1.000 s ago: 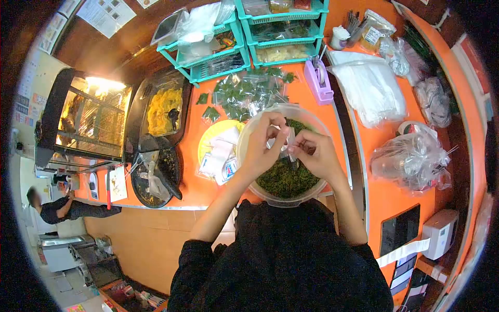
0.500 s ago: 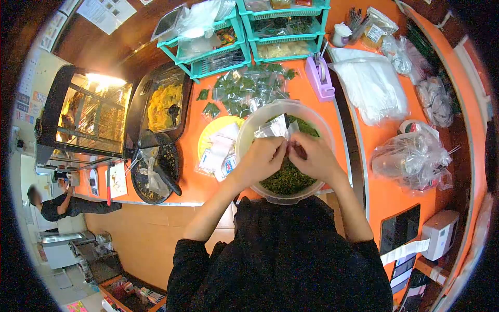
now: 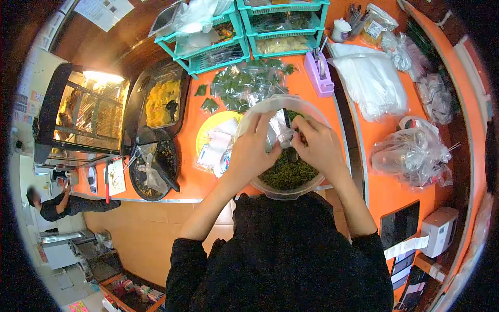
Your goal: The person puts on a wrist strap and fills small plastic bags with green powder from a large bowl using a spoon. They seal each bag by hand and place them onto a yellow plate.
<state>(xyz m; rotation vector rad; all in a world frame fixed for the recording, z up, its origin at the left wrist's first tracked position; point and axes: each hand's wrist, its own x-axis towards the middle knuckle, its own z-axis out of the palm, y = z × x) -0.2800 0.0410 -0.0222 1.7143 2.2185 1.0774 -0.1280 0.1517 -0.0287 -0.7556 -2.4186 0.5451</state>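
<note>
Both my hands are over a round translucent tub (image 3: 328,174) of finely chopped green leaves (image 3: 288,176). My right hand (image 3: 318,146) pinches a small clear plastic bag (image 3: 282,134) between thumb and fingertips. On the bag's other side is my left hand (image 3: 253,153), its fingers stretched and the thumb apart; whether it touches the bag is hard to see. Filled clear packets of green leaves (image 3: 244,86) lie behind the tub. To its left, a yellow plate (image 3: 202,136) carries small plastic packets (image 3: 214,151).
Turquoise stacked baskets (image 3: 218,63) and a purple tape dispenser (image 3: 318,78) stand at the back. On the left are a tray of yellow food (image 3: 163,101), a dark pan (image 3: 140,179) and a lit display case (image 3: 91,112). Plastic bags (image 3: 371,86) cover the right counter. Another person (image 3: 65,203) stands far left.
My left hand has opened from a pinch near the bag, its fingers now stretched out. My right hand still pinches the bag, which has shifted slightly. The view has tilted a little.
</note>
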